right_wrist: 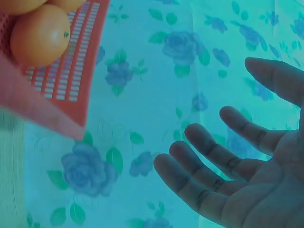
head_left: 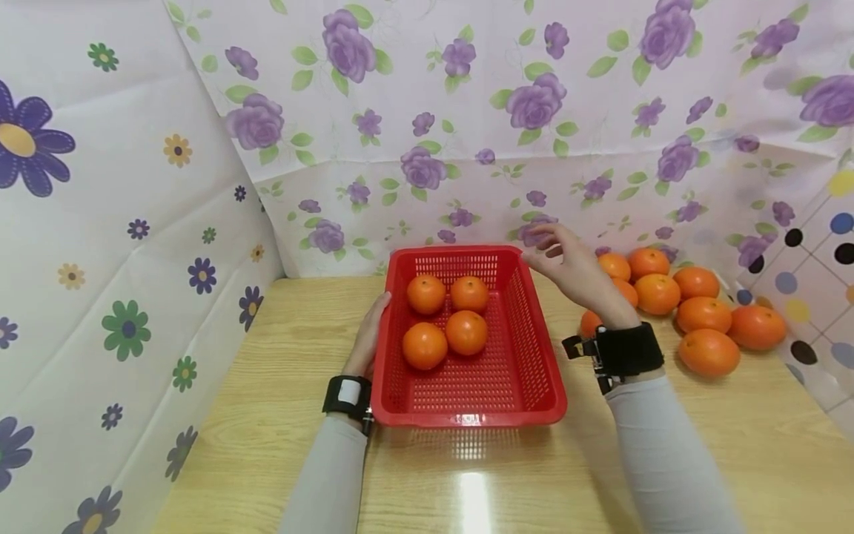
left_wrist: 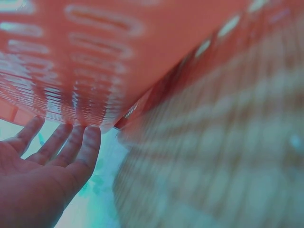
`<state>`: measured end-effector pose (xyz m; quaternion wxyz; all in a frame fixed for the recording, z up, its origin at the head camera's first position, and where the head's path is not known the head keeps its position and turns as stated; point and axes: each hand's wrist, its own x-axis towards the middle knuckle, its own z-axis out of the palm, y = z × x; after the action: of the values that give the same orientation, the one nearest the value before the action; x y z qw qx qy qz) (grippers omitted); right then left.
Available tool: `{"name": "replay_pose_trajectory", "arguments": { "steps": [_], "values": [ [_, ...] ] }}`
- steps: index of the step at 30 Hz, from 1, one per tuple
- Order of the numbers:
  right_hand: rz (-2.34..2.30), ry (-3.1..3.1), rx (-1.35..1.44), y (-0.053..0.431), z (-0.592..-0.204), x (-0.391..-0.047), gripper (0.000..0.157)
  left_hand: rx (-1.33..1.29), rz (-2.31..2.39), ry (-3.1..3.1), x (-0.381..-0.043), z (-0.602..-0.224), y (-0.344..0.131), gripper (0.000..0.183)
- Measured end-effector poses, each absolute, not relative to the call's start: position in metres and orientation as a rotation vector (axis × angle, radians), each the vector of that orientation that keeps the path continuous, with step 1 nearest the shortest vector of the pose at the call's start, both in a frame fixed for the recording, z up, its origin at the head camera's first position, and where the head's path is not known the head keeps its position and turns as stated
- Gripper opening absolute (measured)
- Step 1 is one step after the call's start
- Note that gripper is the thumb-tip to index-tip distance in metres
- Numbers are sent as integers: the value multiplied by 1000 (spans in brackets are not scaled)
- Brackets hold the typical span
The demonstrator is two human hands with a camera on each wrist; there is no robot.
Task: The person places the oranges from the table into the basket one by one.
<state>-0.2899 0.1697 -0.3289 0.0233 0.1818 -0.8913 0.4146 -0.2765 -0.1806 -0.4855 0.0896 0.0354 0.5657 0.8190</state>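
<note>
The tabletop (head_left: pixel 267 430) is pale wood with visible grain; a bright patch of glare (head_left: pixel 474 500) lies near its front edge in the head view. Behind it hangs a backdrop sheet (head_left: pixel 480 193), white to pale pink, printed with purple roses and green leaves, and marked by a horizontal crease. The right wrist view renders this print in a blue-green tint. To the left stands a white side sheet (head_left: pixel 147 256), bearing purple, green and orange-yellow flowers; a large purple flower (head_left: pixel 30 141) with a yellow centre sits at its upper left. Diagonal folds cross this sheet. At right, a dotted sheet (head_left: pixel 817 285) shows black, blue and yellow spots over thin dark lines.
</note>
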Motion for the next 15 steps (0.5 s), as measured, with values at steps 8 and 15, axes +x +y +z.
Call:
{"name": "replay_pose_trajectory", "arguments": {
  "steps": [8,15],
  "values": [
    [1275,-2754,487,193,-329,-284,63,89,2442,1701,-279,-489,-182,62],
    [1338,-2717,442,210,-334,-283,65,84,2452,1703,-284,-497,-181,62]
  ]
}}
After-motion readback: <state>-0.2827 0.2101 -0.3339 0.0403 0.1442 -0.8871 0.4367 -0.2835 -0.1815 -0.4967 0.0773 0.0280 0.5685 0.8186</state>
